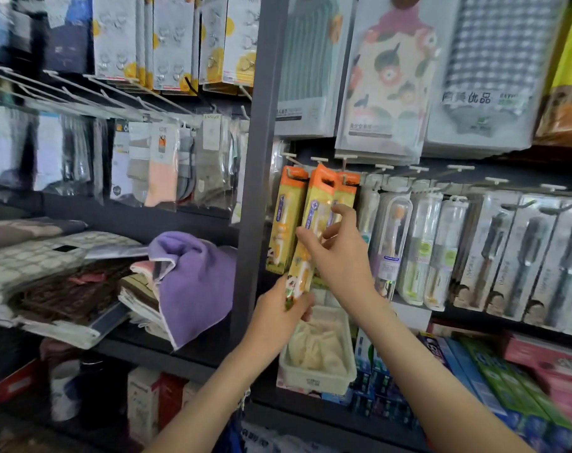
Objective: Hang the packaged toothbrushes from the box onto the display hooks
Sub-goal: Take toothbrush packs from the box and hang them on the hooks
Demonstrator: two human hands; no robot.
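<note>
A yellow and orange packaged toothbrush [312,223] is held tilted in front of the display, its orange top near a white display hook [320,160]. My left hand [283,308] grips its bottom end. My right hand [335,246] holds its middle between thumb and fingers. Two matching packs hang beside it: one at the left [286,220] and one behind at the right [346,189]. The box is not in view.
A grey upright post [258,158] stands just left of the packs. Clear-packed toothbrushes [422,250] hang to the right. A white basket [317,380] and toothpaste boxes [494,377] sit on the shelf below. Folded towels with a purple cloth [193,279] lie at the left.
</note>
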